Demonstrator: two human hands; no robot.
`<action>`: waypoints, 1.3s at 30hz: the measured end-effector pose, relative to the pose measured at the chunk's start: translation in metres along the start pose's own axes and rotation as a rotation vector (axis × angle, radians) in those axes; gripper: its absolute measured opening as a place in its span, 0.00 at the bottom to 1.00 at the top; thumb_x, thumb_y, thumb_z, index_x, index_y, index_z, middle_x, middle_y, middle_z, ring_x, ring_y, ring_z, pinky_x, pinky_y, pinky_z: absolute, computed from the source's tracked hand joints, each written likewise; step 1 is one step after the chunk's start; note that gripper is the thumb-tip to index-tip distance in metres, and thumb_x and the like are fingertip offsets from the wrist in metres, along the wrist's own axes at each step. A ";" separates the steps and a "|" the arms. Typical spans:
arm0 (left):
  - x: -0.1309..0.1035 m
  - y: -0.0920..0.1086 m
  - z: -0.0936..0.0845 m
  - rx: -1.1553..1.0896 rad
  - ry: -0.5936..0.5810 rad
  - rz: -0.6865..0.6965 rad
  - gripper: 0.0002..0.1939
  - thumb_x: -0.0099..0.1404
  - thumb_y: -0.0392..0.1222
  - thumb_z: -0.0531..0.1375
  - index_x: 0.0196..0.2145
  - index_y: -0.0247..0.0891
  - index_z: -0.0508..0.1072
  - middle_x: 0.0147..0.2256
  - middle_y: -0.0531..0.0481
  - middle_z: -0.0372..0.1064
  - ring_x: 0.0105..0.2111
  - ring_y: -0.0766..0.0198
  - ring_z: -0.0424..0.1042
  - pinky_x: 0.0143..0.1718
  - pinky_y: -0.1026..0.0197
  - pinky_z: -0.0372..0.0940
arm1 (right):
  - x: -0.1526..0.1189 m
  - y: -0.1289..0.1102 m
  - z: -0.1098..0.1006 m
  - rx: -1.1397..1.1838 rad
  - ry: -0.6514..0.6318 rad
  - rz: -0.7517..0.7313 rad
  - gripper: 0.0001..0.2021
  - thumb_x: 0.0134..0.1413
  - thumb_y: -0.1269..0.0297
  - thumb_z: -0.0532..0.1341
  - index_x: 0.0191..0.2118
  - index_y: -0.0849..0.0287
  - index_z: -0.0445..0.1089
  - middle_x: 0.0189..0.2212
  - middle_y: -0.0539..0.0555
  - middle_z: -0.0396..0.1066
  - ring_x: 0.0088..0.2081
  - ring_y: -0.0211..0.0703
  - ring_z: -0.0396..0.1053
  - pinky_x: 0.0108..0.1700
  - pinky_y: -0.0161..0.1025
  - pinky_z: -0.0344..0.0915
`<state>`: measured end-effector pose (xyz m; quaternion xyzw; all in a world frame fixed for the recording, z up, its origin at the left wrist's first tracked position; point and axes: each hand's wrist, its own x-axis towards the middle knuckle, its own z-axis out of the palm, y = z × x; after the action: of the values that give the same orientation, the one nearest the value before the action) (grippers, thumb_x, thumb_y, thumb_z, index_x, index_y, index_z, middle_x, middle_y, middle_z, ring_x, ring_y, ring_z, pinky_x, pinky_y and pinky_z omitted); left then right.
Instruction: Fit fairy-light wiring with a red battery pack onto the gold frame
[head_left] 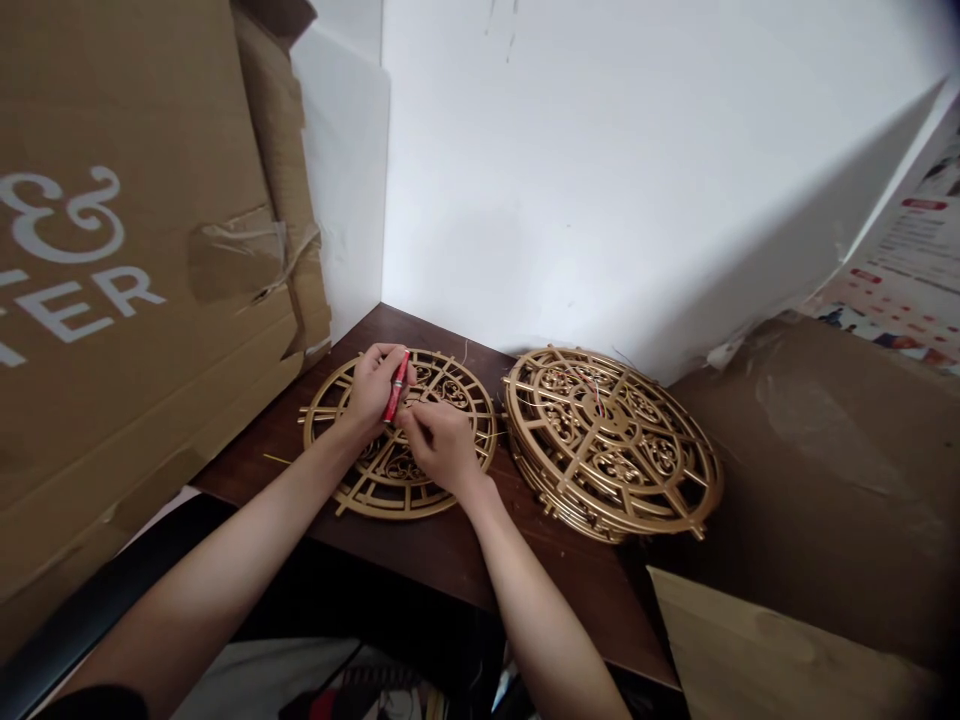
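My left hand [373, 388] is closed around a slim red cylinder [396, 386], which could be a pen or small tool; its exact kind is unclear. Close beside it, my right hand [444, 440] is curled with thumb and finger pinched together. What sits in that pinch is too small to make out. Both hands are above the middle of a round gold openwork panel [411, 514] with scroll patterns and spokes, lying flat on a dark brown table [450, 560]. The hands hide part of its centre.
To the right stands a stack of similar gold round panels [602, 410], thin wires on top. A yellow wire [276, 459] pokes out at left. Large cardboard boxes flank the table, one at left [150, 390] and another at right [817, 450]. A white wall [540, 200] rises behind.
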<state>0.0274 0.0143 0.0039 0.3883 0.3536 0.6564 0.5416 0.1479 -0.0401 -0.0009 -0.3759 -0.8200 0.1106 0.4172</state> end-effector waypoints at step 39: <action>0.001 -0.002 0.004 0.070 -0.006 -0.053 0.10 0.59 0.44 0.60 0.33 0.40 0.61 0.13 0.62 0.59 0.09 0.75 0.51 0.09 0.73 0.46 | -0.006 0.001 0.014 -0.391 -0.123 -0.072 0.18 0.62 0.63 0.54 0.20 0.58 0.63 0.20 0.50 0.69 0.23 0.36 0.62 0.32 0.37 0.50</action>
<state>0.0317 0.0154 0.0039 0.3995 0.3851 0.6280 0.5456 0.1396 -0.0419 -0.0139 -0.4127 -0.8626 -0.0427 0.2894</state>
